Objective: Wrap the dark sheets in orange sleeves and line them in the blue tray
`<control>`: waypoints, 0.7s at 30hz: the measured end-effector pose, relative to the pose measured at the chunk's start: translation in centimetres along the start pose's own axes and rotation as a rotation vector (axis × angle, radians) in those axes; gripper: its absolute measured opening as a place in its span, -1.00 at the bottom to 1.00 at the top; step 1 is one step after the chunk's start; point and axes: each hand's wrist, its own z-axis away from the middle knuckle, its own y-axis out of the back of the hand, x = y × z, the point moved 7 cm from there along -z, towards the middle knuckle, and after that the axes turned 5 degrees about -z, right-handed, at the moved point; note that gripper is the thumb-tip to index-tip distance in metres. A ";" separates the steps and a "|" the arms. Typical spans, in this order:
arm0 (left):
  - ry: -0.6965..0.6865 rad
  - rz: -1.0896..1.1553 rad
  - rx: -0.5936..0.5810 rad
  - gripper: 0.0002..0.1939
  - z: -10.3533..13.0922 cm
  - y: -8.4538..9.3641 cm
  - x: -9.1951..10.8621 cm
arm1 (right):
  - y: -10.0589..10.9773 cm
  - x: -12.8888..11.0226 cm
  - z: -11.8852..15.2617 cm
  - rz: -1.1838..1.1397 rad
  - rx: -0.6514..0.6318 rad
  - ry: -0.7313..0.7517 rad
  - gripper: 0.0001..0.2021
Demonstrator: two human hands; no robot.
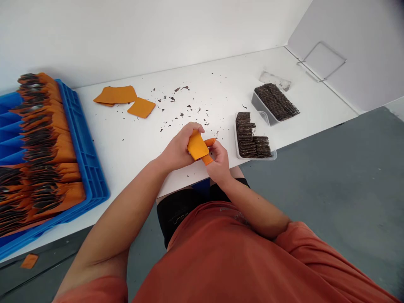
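An orange pouch (198, 146) is held above the white table's front edge. My left hand (181, 148) is wrapped round its left side. My right hand (218, 161) is closed at its lower right corner, with orange covers on the thumb and a finger. Whether anything is inside the pouch cannot be seen. To the right of my hands stands a clear tub (273, 156) with upright rows of thin dark brown pieces (246, 134). More orange pouches (118, 94) lie flat at the back left of the table.
A blue crate (91, 168) at the left holds many orange pouches with dark pieces sticking out. A second tub (263, 106) of dark pieces stands at the back right, near a wire stand (331, 61). Dark crumbs (172, 99) litter the table (126, 151).
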 end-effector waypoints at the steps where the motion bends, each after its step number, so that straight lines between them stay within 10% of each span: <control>1: -0.034 -0.032 0.017 -0.47 0.0 0.1 0.3 | -0.1 -0.2 -0.1 0.009 0.002 -0.004 -0.72; 11: -0.099 -0.198 0.023 -0.53 -0.1 -0.3 1.6 | -1.0 -0.1 -0.7 -0.117 -0.024 -0.152 -0.68; 21: 0.016 -0.116 0.037 -0.41 0.5 -0.8 -1.8 | -1.4 -0.1 -2.7 -0.090 -0.242 -0.192 -0.66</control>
